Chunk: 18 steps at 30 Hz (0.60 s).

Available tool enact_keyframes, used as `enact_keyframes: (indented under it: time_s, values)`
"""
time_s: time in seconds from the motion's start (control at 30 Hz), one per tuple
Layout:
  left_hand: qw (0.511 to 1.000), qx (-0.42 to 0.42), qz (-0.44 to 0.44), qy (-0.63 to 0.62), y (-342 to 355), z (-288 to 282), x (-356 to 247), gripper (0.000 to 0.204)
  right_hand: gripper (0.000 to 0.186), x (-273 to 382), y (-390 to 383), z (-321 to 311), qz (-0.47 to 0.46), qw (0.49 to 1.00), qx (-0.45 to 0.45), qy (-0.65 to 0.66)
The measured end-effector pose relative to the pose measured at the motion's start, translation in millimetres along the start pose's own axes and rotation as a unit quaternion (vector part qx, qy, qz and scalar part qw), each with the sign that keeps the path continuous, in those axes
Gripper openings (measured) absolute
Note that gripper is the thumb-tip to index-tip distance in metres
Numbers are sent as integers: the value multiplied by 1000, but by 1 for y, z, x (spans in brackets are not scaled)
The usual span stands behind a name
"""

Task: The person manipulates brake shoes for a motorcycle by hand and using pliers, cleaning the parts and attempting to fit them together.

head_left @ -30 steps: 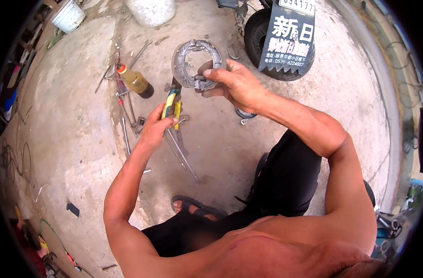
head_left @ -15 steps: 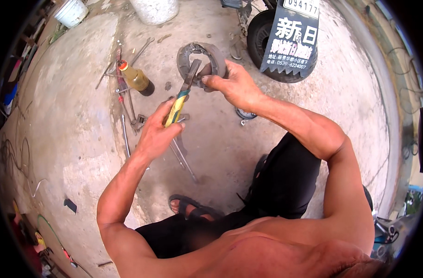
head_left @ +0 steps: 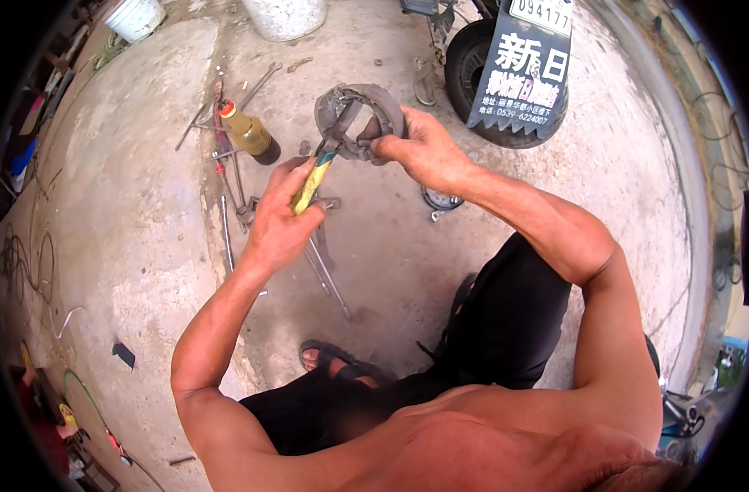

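Note:
My right hand (head_left: pixel 415 148) grips the right side of a dark grey, worn ring that looks like a pair of brake shoes (head_left: pixel 382 102). Its thumb is on the near face, with the fingers wrapped behind. A hand tool with a yellow-and-green handle (head_left: pixel 313 182) and a flat dark metal end is held in my left hand (head_left: pixel 284 217), fingers closed around the handle. The tool's metal end lies against the left part of the ring, reaching into its opening. Whether it grips or only touches the ring, I cannot tell.
A brown bottle with a red cap (head_left: pixel 251 135) stands left of the ring, beside scattered wrenches and rods (head_left: pixel 227 221). Ahead right is a vehicle wheel (head_left: pixel 464 70) with a dark mudflap (head_left: pixel 518 82). White buckets (head_left: pixel 284 16) stand far off; a small round part (head_left: pixel 441 199) lies below my right wrist.
The tool's metal end has shifted down and left, from across the ring's opening toward its left side. The ring has turned slightly, and both hands still hold their things.

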<state>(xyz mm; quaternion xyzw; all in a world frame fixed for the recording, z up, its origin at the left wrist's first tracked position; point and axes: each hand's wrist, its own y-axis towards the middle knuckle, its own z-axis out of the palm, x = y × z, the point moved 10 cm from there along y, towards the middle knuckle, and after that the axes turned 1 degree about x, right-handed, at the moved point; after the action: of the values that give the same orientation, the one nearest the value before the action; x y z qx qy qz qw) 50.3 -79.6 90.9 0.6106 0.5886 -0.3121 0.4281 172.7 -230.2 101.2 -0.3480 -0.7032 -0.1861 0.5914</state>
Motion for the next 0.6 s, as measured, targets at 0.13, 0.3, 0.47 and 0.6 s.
enact_keyframes:
  time_s: [0.13,0.3,0.47,0.6]
  values:
    - [998,-11,26,54,0,-3,-1,58,30,7,-2,-1,-3,1000,7,-28]
    - [997,-27,43,54,-3,-4,-1,57,29,10,-4,1,-1,999,16,-32]
    - [996,-25,51,69,-3,-4,-3,58,29,4,-3,-1,15,999,17,-32]
    - [995,-35,72,64,-3,-3,-7,60,29,10,-4,-2,2,999,24,-47]
